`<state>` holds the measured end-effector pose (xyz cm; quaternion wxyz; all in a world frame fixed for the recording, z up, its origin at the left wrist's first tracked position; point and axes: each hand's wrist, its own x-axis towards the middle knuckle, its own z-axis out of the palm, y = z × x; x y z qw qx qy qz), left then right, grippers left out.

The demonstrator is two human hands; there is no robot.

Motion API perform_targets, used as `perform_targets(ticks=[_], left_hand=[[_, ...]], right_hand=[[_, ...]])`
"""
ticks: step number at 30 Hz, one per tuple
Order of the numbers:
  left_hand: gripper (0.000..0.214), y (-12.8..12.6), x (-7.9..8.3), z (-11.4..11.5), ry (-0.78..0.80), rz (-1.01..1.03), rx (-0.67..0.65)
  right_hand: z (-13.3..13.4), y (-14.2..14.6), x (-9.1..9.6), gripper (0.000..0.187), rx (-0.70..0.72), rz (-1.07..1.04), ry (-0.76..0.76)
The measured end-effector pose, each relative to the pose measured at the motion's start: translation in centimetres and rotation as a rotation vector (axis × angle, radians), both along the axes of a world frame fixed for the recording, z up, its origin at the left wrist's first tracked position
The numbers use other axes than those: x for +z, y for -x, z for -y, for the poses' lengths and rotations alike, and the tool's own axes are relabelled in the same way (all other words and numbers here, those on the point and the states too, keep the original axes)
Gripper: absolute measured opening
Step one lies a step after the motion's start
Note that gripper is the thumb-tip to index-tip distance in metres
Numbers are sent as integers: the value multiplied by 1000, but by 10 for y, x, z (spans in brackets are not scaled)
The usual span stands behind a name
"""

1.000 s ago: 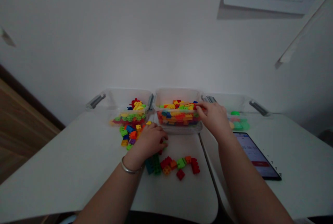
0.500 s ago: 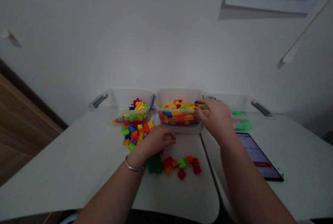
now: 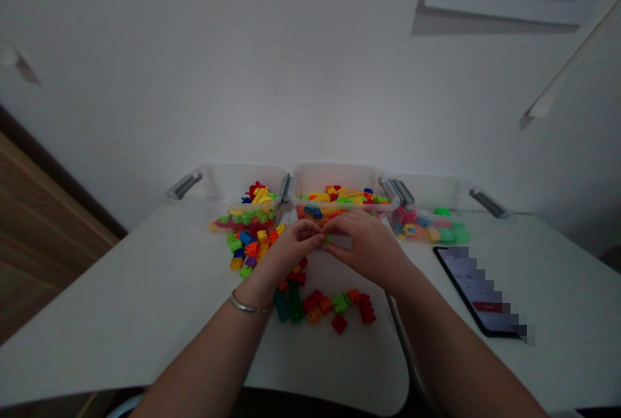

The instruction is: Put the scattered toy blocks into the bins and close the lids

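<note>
My left hand (image 3: 291,248) and my right hand (image 3: 365,246) meet above the white table (image 3: 121,301), fingers pinched together around a small green brick (image 3: 330,238). A silver bangle sits on my left wrist. Just below the hands lies a row of loose bricks (image 3: 324,305), dark green, red, orange and light green. Behind the hands stands the middle clear box (image 3: 339,175), filled with mixed bricks.
A left clear box (image 3: 233,178) holds bricks, with a loose pile (image 3: 250,246) spilled in front of it. A right clear box (image 3: 436,227) holds red, blue and green pieces. A phone (image 3: 482,292) with a lit screen lies at right. A seam between two tabletops runs below my right forearm.
My right hand left the middle box and came back toward me. My left hand rose from the table, and both now meet on a green brick.
</note>
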<state>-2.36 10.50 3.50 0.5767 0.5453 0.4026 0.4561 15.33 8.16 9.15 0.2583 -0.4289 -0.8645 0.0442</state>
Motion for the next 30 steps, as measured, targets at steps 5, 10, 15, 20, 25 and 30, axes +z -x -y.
perform_targets(ticks=[5, 10, 15, 20, 25, 30], left_hand=[[43, -1, -2, 0, 6, 36, 21], [44, 2, 0, 1, -53, -26, -48], [27, 16, 6, 4, -156, -495, -263], [32, 27, 16, 10, -409, -954, -442], [52, 30, 20, 17, -433, -1139, -566], [53, 31, 9, 17, -417, -1242, -559]], right_hand=[[0, 3, -2, 18, -20, 12, -21], [-7, -14, 4, 17, -107, 2, -130], [-23, -48, 7, 21, -310, -163, -341], [-40, -64, -4, 24, -486, -165, -385], [-50, -67, -14, 28, -564, -80, -322], [-51, -70, -14, 34, -591, 0, -268]])
